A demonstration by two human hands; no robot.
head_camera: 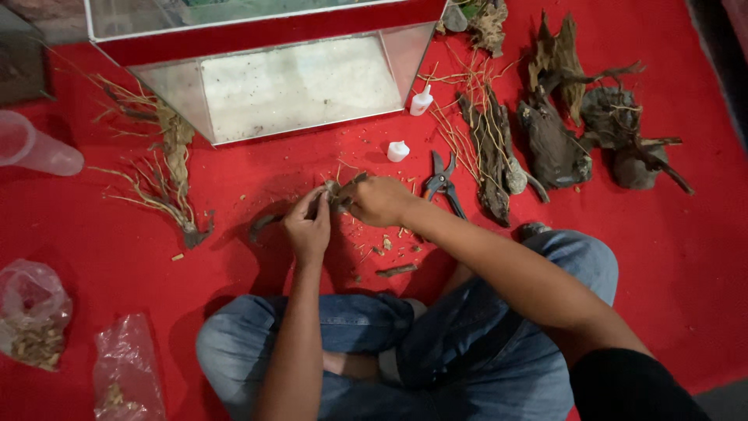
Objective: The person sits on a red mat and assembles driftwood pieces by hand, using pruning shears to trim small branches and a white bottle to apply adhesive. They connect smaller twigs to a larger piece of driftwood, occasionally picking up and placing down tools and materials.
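I sit cross-legged on a red cloth (93, 234). My left hand (307, 226) and my right hand (377, 200) meet over a small piece of driftwood (336, 189), both gripping it just above the cloth. One dark end of the wood (265, 224) sticks out to the left of my left hand. Wood chips (387, 243) lie scattered under and around my hands. Black pruning shears (442, 182) lie just right of my right hand.
An empty glass tank (300, 86) stands ahead. Two small white glue bottles (398, 150) sit near it. Root branches (167, 175) lie left, dark driftwood pieces (553, 132) right. A clear plastic cup (35, 146) and plastic bags (31, 312) are at the left edge.
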